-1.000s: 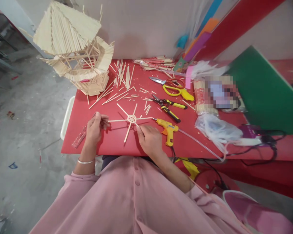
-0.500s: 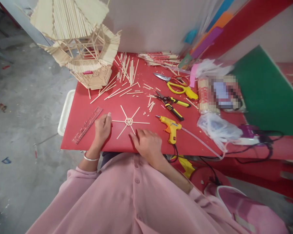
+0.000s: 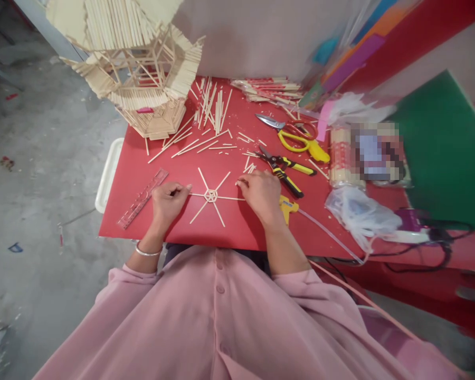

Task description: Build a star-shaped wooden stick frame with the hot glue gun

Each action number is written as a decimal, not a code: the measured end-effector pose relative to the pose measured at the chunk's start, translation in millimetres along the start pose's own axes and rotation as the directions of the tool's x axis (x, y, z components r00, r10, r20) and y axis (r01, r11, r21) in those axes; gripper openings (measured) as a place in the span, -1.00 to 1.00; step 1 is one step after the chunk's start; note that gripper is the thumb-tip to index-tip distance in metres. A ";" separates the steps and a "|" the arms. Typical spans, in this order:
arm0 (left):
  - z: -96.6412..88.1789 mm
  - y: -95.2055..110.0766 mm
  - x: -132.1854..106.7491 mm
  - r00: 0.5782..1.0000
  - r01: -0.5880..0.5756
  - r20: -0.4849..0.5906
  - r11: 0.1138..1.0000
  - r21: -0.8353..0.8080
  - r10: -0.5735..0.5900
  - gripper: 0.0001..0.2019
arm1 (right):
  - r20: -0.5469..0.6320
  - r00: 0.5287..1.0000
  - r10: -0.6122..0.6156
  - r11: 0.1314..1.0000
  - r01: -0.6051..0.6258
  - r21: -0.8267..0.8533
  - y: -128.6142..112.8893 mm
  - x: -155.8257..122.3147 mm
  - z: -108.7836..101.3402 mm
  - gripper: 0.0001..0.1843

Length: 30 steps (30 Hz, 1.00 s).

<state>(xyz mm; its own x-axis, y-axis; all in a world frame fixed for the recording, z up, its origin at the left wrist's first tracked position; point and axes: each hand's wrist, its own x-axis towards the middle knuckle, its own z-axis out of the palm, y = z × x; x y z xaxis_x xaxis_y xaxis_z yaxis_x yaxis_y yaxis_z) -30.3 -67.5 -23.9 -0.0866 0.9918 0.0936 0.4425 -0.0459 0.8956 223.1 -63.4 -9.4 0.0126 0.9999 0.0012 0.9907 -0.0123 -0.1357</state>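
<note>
A star of thin wooden sticks (image 3: 211, 196) with a small hexagon hub lies flat on the red table (image 3: 237, 232). My left hand (image 3: 167, 200) rests at the star's left spoke, its fingers curled and pinched on the spoke's tip. My right hand (image 3: 261, 191) has its fingers pinched on a short stick piece by the end of the right spoke. It lies over the yellow glue gun (image 3: 288, 207), which is partly hidden beneath it.
A tall stick pagoda model (image 3: 138, 68) stands at the table's far left corner, with loose sticks (image 3: 209, 113) beside it. A clear ruler (image 3: 142, 198) lies left. Yellow scissors (image 3: 298, 138), yellow-handled cutters (image 3: 283, 168), a plastic bag (image 3: 358, 214), cables and a green board (image 3: 443, 153) sit to the right.
My right hand moved from the star's near side up and right to the short pieces by the right spoke, covering the glue gun. My left hand stayed at the left spoke.
</note>
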 end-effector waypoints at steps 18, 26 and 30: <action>16.1 36.1 -14.7 0.917 0.282 0.361 0.914 -0.293 -0.167 -0.64 | -0.128 0.946 -0.297 0.796 0.320 0.515 -32.0 -36.7 -23.5 -0.81; 22.3 30.4 -30.2 0.711 0.543 0.655 0.792 -0.280 -0.257 -0.52 | -0.259 0.887 -0.382 0.681 0.459 0.570 -30.5 -61.6 -10.5 -0.90; 20.1 32.2 -31.9 0.610 0.628 0.747 0.737 -0.251 -0.265 -0.54 | -0.346 0.821 -0.454 0.670 0.571 0.474 -24.1 -65.7 -12.0 -0.86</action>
<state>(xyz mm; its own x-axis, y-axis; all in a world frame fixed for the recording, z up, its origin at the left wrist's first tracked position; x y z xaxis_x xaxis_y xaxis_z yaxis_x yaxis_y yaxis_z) 4.7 -98.2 -6.8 0.4968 0.7056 -0.5053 0.0480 0.5590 0.8278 200.1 -128.9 5.6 -0.3927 0.8255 0.4054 0.6067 0.5638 -0.5603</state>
